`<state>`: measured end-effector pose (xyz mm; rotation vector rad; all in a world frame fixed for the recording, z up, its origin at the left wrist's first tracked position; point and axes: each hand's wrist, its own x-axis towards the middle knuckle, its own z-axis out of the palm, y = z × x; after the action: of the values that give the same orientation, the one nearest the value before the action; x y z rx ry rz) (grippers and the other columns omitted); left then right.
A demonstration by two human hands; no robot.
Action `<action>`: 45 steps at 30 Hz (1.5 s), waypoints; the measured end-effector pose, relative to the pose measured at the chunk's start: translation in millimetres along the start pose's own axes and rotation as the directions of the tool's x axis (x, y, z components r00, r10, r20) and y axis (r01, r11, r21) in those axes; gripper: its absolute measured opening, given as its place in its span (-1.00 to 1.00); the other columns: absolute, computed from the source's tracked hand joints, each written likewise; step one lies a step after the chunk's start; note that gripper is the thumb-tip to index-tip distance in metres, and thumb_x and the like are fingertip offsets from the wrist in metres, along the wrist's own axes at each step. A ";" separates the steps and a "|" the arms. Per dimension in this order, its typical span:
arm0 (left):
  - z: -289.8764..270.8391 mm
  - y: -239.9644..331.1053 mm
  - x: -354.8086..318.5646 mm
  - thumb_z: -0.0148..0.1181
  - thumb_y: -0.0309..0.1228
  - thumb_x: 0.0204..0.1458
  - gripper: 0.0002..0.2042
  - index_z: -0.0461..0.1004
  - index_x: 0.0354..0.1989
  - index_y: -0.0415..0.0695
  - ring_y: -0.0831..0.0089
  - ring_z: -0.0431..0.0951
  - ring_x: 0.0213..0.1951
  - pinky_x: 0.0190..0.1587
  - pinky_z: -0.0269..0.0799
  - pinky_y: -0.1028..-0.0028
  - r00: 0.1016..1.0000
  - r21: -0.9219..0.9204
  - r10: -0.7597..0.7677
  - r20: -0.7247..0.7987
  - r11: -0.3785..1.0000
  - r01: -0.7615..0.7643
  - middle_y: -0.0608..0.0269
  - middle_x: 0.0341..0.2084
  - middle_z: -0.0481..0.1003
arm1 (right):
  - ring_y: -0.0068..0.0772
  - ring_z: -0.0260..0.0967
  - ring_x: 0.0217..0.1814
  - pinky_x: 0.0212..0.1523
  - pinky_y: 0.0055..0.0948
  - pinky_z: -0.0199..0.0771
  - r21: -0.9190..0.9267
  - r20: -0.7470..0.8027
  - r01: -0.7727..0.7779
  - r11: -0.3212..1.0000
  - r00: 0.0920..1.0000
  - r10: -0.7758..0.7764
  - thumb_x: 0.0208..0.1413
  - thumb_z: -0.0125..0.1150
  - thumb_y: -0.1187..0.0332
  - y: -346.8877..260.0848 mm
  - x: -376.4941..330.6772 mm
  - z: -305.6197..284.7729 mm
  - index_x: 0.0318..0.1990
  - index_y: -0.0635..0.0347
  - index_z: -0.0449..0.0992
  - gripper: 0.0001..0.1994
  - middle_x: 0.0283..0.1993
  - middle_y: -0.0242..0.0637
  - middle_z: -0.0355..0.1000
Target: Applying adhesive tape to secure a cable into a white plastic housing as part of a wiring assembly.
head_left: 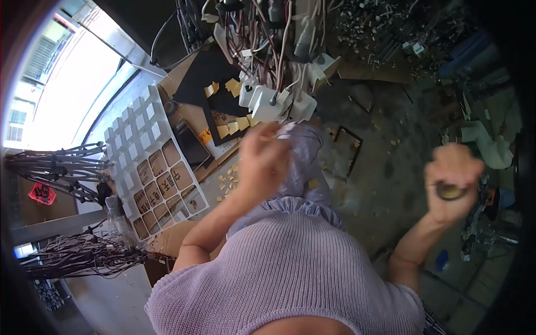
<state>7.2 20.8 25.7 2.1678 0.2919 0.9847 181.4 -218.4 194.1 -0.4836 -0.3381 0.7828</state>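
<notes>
My left hand (261,164) is raised over my lap, its fingers curled and slightly blurred. A small whitish piece shows at its fingertips; I cannot make out what it is. Just beyond it hang several white box-shaped adapters (282,103) on cables. Off to the right, away from the table, my right hand (451,176) is closed round a round, dark-rimmed object with a yellowish middle (451,191). The rest of that object is hidden in the fist.
At left lies a white gridded tray (181,184), partly filled with white blocks. A dark phone-like slab (192,146) and yellowish paper pieces (234,127) lie beside it. Cable bundles (56,170) hang at far left. A dark heap of small parts (385,36) is at the back right.
</notes>
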 end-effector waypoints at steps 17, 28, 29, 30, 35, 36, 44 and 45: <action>-17.4 -221.5 40.9 0.05 -0.38 0.06 -0.56 0.28 0.14 -0.24 0.36 0.38 0.05 0.12 0.31 0.34 0.929 -0.271 -0.267 0.256 0.903 0.334 0.14 0.01 0.37 | -0.55 0.46 -0.17 -0.26 -0.58 0.50 -0.612 0.397 -0.181 0.770 0.772 0.497 0.12 0.27 0.28 248.5 107.3 -12.3 0.32 0.26 0.11 -0.33 0.30 -0.23 0.19; -68.3 -75.2 -54.5 0.24 0.16 -0.10 -0.29 0.21 -0.09 -0.28 0.22 0.58 -0.48 -0.38 0.57 0.41 0.973 -0.878 -0.209 0.094 0.444 0.180 -0.06 -0.37 0.53 | -0.52 0.50 -0.35 -0.38 -0.59 0.44 -0.692 0.197 -0.153 0.705 0.900 0.389 0.17 0.22 0.22 242.4 130.5 -60.6 -0.04 0.38 0.36 -0.61 -0.27 -0.23 0.51; -66.7 -81.6 -50.8 0.27 0.14 -0.13 -0.32 0.20 -0.18 -0.26 0.20 0.56 -0.57 -0.49 0.56 0.40 0.985 -0.868 -0.058 0.162 0.466 0.170 -0.11 -0.45 0.53 | -0.54 0.47 -0.42 -0.48 -0.59 0.39 -0.628 0.214 -0.119 0.769 0.924 0.318 0.22 0.14 0.26 243.2 132.0 -64.5 -0.13 0.36 0.37 -0.71 -0.42 -0.26 0.50; -64.1 -87.8 -47.0 0.31 0.13 -0.15 -0.33 0.18 -0.26 -0.25 0.19 0.54 -0.67 -0.60 0.55 0.39 0.969 -0.860 0.094 0.227 0.486 0.155 -0.16 -0.54 0.52 | -0.54 0.47 -0.42 -0.48 -0.59 0.39 -0.631 0.208 -0.115 0.768 0.928 0.310 0.22 0.14 0.26 240.0 131.6 -72.1 -0.13 0.36 0.37 -0.71 -0.42 -0.26 0.50; -53.2 -55.4 -35.2 0.43 -0.12 -0.27 -0.19 0.14 0.17 -0.13 0.36 0.43 -0.50 -0.40 0.46 0.33 0.945 -0.923 -0.064 0.322 0.200 0.328 0.12 -0.33 0.39 | -0.67 0.21 -0.57 -0.66 -0.62 0.14 -0.618 0.015 -0.305 0.725 0.917 0.398 0.25 -0.02 0.19 204.6 99.0 -53.5 -0.23 0.20 0.26 -0.76 -0.51 -0.46 0.27; -48.3 -44.9 -23.7 0.46 -0.32 -0.28 -0.17 0.09 0.20 -0.11 0.40 0.39 -0.39 -0.19 0.50 0.21 0.922 -0.936 -0.163 0.351 -0.032 0.351 0.20 -0.30 0.33 | -0.67 0.11 -0.58 -0.65 -0.62 0.12 -0.609 0.006 -0.307 0.731 0.920 0.392 0.22 -0.02 0.18 200.9 95.6 -55.8 -0.18 0.18 0.23 -0.75 -0.49 -0.48 0.19; -44.9 2.0 -2.2 0.39 -0.39 -0.34 0.02 -0.13 0.36 -0.18 0.05 0.14 0.30 0.17 0.25 -0.10 0.810 -0.837 -0.300 0.504 0.063 0.544 0.01 0.22 0.17 | -0.54 0.31 -0.06 -0.01 -0.54 0.33 -0.815 0.041 -0.102 0.571 0.972 0.232 -0.07 0.29 0.47 160.9 57.7 -67.6 0.06 0.17 0.32 -0.52 -0.14 -0.42 0.30; -34.5 20.0 6.6 0.33 -0.48 -0.31 -0.07 -0.06 0.33 -0.17 0.03 0.32 0.18 0.14 0.29 -0.10 0.796 -0.817 -0.345 0.498 0.121 0.564 0.01 0.11 0.31 | -0.59 0.30 -0.04 0.01 -0.57 0.32 -0.791 0.117 0.021 0.612 0.986 0.117 -0.07 0.27 0.55 149.6 56.0 -60.1 0.05 0.19 0.35 -0.54 -0.10 -0.41 0.29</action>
<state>-15.1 27.8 58.6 0.8567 0.1721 0.3348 158.4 -103.2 70.3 -1.2890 -0.8438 0.6931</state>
